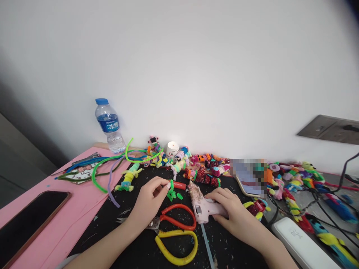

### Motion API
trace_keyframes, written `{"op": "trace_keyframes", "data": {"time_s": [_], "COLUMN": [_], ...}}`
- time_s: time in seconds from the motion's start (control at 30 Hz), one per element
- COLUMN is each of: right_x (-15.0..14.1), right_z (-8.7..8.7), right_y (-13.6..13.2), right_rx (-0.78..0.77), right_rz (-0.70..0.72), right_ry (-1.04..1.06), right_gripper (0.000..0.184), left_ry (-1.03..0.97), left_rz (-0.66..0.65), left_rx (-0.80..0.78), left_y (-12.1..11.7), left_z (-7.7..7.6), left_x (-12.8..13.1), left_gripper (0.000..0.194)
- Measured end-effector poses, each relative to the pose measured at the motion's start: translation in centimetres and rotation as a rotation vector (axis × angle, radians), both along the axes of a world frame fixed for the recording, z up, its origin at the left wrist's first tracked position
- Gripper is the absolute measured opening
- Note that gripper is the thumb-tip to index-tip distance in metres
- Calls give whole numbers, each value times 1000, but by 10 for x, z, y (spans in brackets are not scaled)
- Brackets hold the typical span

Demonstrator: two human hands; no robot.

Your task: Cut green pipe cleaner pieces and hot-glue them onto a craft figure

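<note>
My left hand [153,200] is closed in a pinch on a small bright green pipe-cleaner piece [171,193] above the black mat. A loose green bit [179,195] lies just right of it. My right hand [231,207] is wrapped round the handle of a pale pink hot glue gun [206,210], which lies on its side with its stained nozzle pointing away from me. A translucent glue stick [206,243] runs out of its back end. Between my forearms lie scissors [179,257] with one red and one yellow handle loop, blades partly behind my left wrist.
Pipe-cleaner figures [202,175] line the wall, with more at right among black cables [316,201]. At left are a water bottle [109,127], loose pipe cleaners [97,179] and a dark phone [33,220]. A second phone [246,179] and a white power bank [297,239] sit right.
</note>
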State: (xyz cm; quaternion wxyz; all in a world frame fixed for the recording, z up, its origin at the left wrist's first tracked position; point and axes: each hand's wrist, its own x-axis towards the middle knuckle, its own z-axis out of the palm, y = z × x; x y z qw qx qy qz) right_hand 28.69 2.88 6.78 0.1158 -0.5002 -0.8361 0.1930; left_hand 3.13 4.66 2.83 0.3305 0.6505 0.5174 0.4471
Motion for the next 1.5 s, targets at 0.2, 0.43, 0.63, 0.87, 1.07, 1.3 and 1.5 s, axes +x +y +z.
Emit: {"op": "trace_keyframes", "data": {"time_s": [0.2,0.43,0.63,0.87,1.07,1.3,1.5], "right_x": [-5,-48,-87,-104,-106,-99,-89], "right_z": [11,14,10,15,6,5,9], "right_y": [4,19,33,39,40,41,36], "right_rx": [8,140,171,190,203,173,112], "right_rz": [-48,-24,63,91,114,13,-199], "right_ry": [158,16,-275,-376,-377,-197,114], "right_gripper": [32,17,19,21,19,22,16], "left_ry": [5,25,38,42,34,64,108], "left_rz": [-3,8,9,9,17,2,-20], "left_rx": [5,12,33,51,53,63,130], "left_y": [-1,-2,-1,0,0,-1,-5], "left_z": [3,3,3,3,3,4,7], "left_x": [0,-1,-2,-2,-2,-2,-1], "left_gripper": [18,18,18,19,18,19,18]}}
